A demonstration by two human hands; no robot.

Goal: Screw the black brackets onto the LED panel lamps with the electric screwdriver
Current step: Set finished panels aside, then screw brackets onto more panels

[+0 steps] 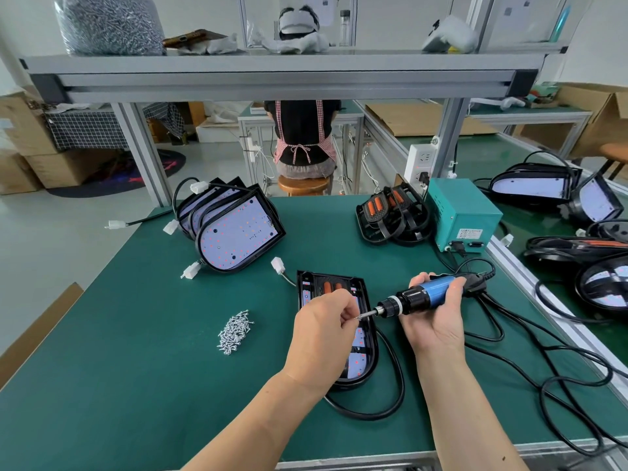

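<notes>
Electric screwdriver gripped in right hand; left hand fingers pinch its bit tip.

There is one view, from a camera worn on the person's head, above the near edge of the green table. It faces forward and down. The lens is wide, so straight edges bend toward the sides of the picture. Both forearms enter from the bottom, and the left hand and the right hand are close under the camera. Far away, the view reaches the shelf and a seated person beyond the table.
</notes>
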